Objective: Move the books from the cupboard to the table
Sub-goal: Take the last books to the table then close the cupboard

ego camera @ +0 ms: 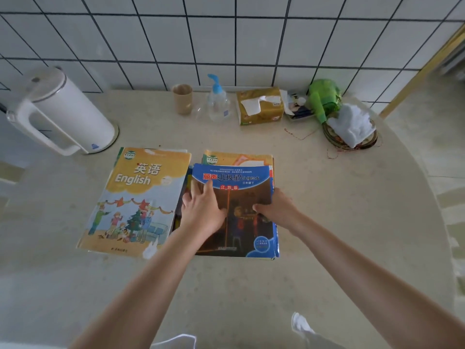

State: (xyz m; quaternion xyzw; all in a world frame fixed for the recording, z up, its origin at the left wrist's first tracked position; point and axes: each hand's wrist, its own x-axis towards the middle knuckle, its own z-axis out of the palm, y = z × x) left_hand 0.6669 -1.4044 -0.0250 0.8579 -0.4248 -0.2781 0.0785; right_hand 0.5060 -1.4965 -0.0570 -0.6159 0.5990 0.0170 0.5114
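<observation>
Both hands (201, 210) (276, 210) hold blue book (241, 177) on table (327, 222).

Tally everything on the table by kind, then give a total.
Books with a cover showing: 3 (English book, blue book, yellow book beneath it)
Kettle: 1
Cup: 1
Pump bottle: 1
Tissue pack: 1
Total: 7

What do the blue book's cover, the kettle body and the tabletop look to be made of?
Blue book: glossy coated paper, soft cover; it shows sheen and worn, bent edges. Kettle: probably smooth white plastic with a matte look, though painted metal can't be ruled out. Table: beige speckled stone or a stone-look laminate, faintly polished.
</observation>
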